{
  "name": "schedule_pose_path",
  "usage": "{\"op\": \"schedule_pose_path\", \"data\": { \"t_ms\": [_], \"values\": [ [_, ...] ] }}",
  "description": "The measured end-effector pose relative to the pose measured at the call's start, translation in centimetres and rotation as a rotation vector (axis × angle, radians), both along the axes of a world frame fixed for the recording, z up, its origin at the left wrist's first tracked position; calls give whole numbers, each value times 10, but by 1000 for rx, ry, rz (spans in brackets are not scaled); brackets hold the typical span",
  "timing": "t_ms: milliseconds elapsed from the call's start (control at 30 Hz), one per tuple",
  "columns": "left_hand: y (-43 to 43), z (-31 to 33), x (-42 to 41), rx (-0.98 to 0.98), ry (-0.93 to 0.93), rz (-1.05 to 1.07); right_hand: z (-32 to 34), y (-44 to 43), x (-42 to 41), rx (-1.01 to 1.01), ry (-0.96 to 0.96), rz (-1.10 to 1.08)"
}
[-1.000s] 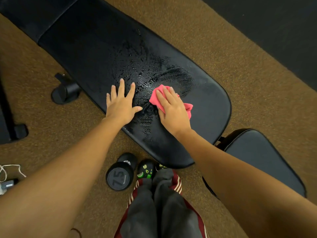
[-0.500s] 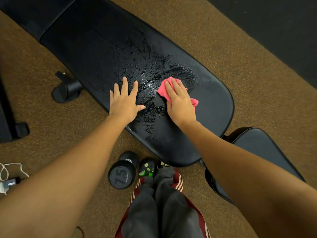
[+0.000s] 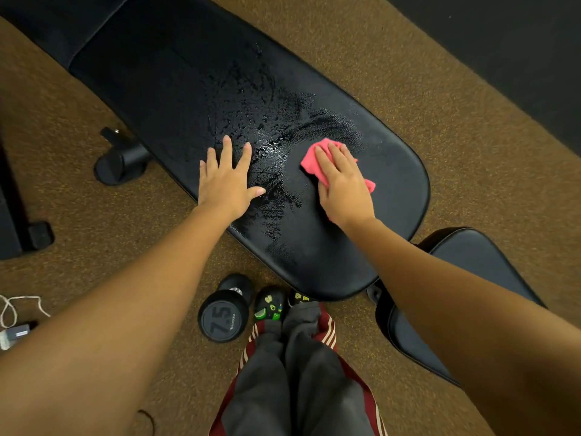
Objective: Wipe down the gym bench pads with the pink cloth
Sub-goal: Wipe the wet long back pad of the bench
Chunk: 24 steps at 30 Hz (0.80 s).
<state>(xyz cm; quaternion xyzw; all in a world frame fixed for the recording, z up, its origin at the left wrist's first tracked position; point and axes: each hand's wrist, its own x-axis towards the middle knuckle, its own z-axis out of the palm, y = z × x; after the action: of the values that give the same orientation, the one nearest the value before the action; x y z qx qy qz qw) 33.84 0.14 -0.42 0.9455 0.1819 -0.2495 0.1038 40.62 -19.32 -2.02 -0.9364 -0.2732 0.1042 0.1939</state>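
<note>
right hand (image 3: 344,187) lies flat, fingers straight, pressing the crumpled pink cloth (image 3: 317,163) onto the black bench pad (image 3: 176,77) at centre right of frame; left hand (image 3: 227,184) rests open, fingers spread, on the pad's droplet-covered part beside it.

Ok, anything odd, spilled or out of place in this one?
Only wet droplets beaded across the long bench pad beside the pink cloth, likely cleaner. A dumbbell lies loose on the floor by the feet.

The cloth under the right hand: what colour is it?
Pink cloth, clearest in the head view.
</note>
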Motion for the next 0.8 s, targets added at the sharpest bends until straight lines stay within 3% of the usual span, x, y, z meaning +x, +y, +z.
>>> {"op": "schedule_pose_path", "data": {
  "t_ms": [100,367,600,800],
  "values": [
    [0,-1,0,-1,-1,4,0,17,-5,40,40,2],
    [1,1,-1,6,-7,-6,-2,-8,-36,60,-9,329],
    [0,0,-2,3,-16,-1,-3,15,-16,64,-7,86],
    [2,2,-1,-2,-8,-7,-4,10,-31,91,41,240]
  ]
}}
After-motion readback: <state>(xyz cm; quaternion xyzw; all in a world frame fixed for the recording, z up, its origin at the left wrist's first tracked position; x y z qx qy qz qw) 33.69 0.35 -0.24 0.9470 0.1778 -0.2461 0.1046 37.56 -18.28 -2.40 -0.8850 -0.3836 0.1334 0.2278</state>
